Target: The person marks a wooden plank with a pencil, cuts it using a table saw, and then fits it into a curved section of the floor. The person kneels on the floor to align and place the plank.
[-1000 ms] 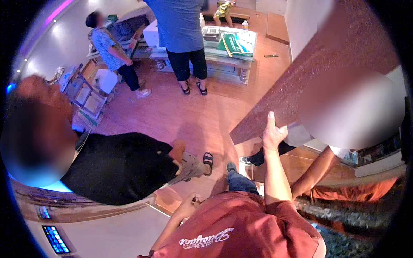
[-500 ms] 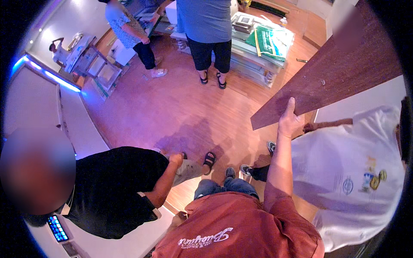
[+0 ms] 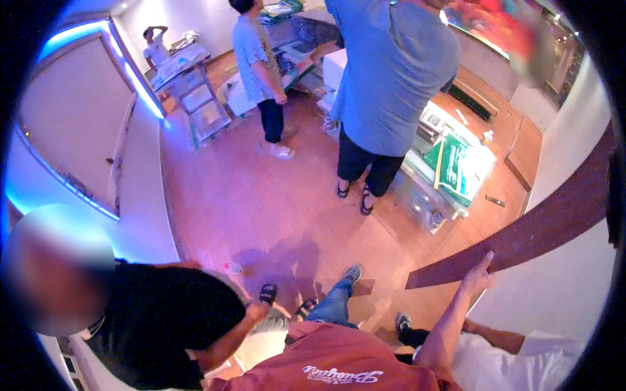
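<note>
Right hand (image 3: 477,280) is pinching dark-brown plank (image 3: 548,234) at 4 o'clock, apparently not yet set down; left hand hiding, grip untellable

View: my head's outlook swings left, so the table with green sheets (image 3: 425,220) slides to the right.
Long dark reddish-brown board (image 3: 548,231): it sits lower and its near end looks narrower.
My bare right hand (image 3: 479,279): it moves lower and farther right with the board.
My blue-jeaned leg (image 3: 334,301): it now stretches forward, grey shoe (image 3: 354,272) ahead.
Far wall: a red, multicoloured picture (image 3: 479,23) comes into sight.
</note>
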### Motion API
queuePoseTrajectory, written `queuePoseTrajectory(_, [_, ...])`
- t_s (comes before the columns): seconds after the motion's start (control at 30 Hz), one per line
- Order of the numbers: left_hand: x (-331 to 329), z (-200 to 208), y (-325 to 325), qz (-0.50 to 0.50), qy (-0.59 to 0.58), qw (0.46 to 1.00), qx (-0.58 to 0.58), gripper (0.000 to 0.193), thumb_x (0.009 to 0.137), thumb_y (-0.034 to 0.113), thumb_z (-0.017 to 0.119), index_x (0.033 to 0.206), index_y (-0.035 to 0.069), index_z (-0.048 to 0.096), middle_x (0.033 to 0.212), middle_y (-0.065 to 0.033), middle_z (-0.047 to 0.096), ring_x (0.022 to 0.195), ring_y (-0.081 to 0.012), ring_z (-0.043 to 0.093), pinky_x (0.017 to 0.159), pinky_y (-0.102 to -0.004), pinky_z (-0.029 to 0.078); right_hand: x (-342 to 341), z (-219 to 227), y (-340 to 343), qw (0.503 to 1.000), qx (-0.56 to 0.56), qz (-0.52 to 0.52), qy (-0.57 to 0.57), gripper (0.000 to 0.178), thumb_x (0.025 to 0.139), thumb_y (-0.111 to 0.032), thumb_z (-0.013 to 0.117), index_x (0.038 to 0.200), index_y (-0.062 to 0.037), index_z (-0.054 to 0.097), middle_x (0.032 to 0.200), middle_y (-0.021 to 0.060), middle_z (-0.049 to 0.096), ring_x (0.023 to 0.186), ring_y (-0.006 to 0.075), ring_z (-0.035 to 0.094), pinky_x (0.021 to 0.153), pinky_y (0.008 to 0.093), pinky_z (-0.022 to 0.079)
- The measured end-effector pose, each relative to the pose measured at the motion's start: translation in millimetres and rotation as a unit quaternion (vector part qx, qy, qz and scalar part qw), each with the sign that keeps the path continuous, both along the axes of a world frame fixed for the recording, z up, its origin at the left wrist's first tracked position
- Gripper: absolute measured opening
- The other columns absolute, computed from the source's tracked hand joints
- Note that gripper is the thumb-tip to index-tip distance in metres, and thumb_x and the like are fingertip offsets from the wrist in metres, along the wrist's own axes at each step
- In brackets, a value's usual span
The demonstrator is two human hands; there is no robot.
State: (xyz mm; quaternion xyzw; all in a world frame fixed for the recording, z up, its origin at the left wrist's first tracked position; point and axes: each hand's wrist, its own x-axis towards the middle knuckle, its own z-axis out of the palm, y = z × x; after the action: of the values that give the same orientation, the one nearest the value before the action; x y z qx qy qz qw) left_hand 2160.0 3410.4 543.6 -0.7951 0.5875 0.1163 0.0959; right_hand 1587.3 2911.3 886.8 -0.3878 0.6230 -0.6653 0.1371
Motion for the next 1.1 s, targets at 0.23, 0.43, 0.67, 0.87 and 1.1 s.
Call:
queuePoseTrajectory(0.23, [-67, -5, -177, 0.127, 0.308, 0.942, 0.039, 0.037, 0.102, 0.037, 0.048, 0.124, 0.014, 0.066, 0.111, -0.0202, 0.068, 0.102, -0.0340, 0.066, 0.085, -0.0498, 0.054, -107, 27, -114, 0.996, -0.022, -0.079, 0.042, 0.040, 0.101, -0.028, 0.071, 0.120, 0.0072, 0.070, 0.115, 0.0110, 0.072, 0.101, 0.0185, 0.065, 0.090, 0.0340, 0.054])
queuePoseTrajectory(0.43, [-132, -3, -465, 0.216, 0.464, 0.847, 0.143, 0.029, 0.100, 0.034, 0.055, 0.109, 0.009, 0.068, 0.098, -0.0122, 0.068, 0.086, -0.0230, 0.063, 0.072, -0.0411, 0.053, -183, 49, -152, 0.989, -0.052, -0.137, 0.009, 0.027, 0.100, -0.012, 0.068, 0.120, 0.0071, 0.068, 0.114, 0.0105, 0.070, 0.103, 0.0172, 0.065, 0.092, 0.0336, 0.053])
queuePoseTrajectory(0.67, [-246, -28, -678, 0.090, 0.338, 0.906, 0.238, 0.031, 0.094, 0.031, 0.065, 0.090, 0.001, 0.069, 0.085, -0.0157, 0.070, 0.079, -0.0231, 0.065, 0.068, -0.0450, 0.051, -307, 8, -235, 0.980, -0.051, -0.190, -0.028, 0.024, 0.099, -0.010, 0.068, 0.117, 0.0059, 0.068, 0.113, 0.0090, 0.070, 0.102, 0.0174, 0.063, 0.094, 0.0344, 0.052])
queuePoseTrajectory(0.87, [-394, -34, -750, -0.216, 0.343, 0.904, 0.134, 0.027, 0.093, 0.028, 0.071, 0.095, 0.001, 0.070, 0.091, -0.0182, 0.072, 0.090, -0.0242, 0.068, 0.079, -0.0399, 0.054, -427, -5, -356, 0.989, -0.061, -0.133, -0.011, 0.025, 0.095, -0.006, 0.074, 0.116, 0.0059, 0.068, 0.114, 0.0097, 0.070, 0.101, 0.0196, 0.064, 0.094, 0.0354, 0.051])
queuePoseTrajectory(1.1, [-586, 14, -894, 0.019, 0.383, 0.893, 0.236, 0.029, 0.095, 0.031, 0.064, 0.107, 0.005, 0.070, 0.100, -0.0180, 0.074, 0.090, -0.0325, 0.070, 0.083, -0.0415, 0.055, -529, 23, -507, 0.997, -0.068, -0.029, 0.011, 0.021, 0.096, -0.003, 0.070, 0.116, 0.0043, 0.069, 0.117, 0.0075, 0.069, 0.106, 0.0168, 0.062, 0.098, 0.0340, 0.048])
